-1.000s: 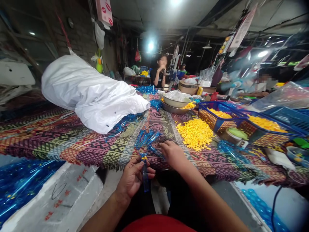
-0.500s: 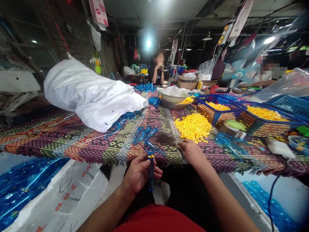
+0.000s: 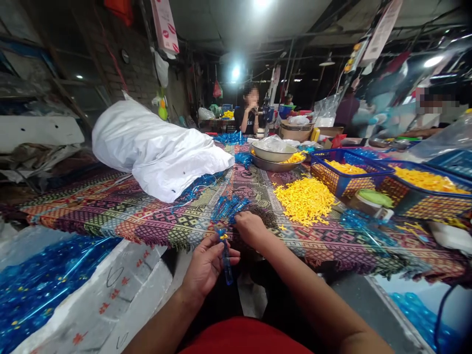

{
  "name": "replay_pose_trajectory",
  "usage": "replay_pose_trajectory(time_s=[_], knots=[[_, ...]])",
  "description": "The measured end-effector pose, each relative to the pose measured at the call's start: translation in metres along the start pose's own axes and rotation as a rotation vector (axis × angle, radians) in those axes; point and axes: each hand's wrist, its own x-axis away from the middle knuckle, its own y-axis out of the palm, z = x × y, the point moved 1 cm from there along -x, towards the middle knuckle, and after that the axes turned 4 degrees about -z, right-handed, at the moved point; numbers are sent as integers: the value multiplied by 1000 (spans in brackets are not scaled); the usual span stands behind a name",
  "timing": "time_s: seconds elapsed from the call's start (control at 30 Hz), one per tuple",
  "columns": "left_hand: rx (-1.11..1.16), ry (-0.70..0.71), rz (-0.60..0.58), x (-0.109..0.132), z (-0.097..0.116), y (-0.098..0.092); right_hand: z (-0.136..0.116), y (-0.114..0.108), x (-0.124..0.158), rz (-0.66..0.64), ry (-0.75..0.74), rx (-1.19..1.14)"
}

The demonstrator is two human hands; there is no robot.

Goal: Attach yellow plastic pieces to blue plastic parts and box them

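My left hand (image 3: 206,268) grips a narrow blue cellophane strip (image 3: 226,263) that hangs below my fingers, with a small yellow piece (image 3: 223,236) near its top. Just beyond it, a bunch of blue cellophane strips (image 3: 227,208) lies on the patterned woven cloth (image 3: 147,231). My right hand (image 3: 251,229) rests with its fingers bunched at the edge of a dark pile of small pieces (image 3: 266,217), close to those strips. Whatever its fingertips touch is hidden. A heap of yellow plastic pieces (image 3: 304,200) lies to the right.
A large white sack (image 3: 158,157) lies on the cloth at left. Steel bowls (image 3: 273,160) and blue baskets of yellow pieces (image 3: 346,172) stand beyond and right. Blue cellophane sheets (image 3: 44,280) lie on a white slab at lower left. Co-workers sit at the far end and right.
My right hand has moved left, from the right of the dark pile to its near left edge. My left hand and its blue strip have shifted slightly left and the view has turned a little.
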Motion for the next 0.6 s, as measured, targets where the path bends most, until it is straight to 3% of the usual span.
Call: replay_pose_trajectory(time_s=[0.07, 0.2, 0.27, 0.4, 0.6], knots=[[-19, 21, 26, -1, 2, -3, 4, 0, 4, 62, 20, -136], [-41, 53, 13, -6, 3, -1, 9, -3, 27, 145, 75, -939], [-34, 61, -17, -9, 2, 3, 8, -5, 37, 145, 107, -1178], [7, 65, -45, -13, -1, 8, 7, -8, 46, 176, 196, -1305], [17, 73, -64, -12, -1, 7, -1, -5, 46, 71, 234, -1565]])
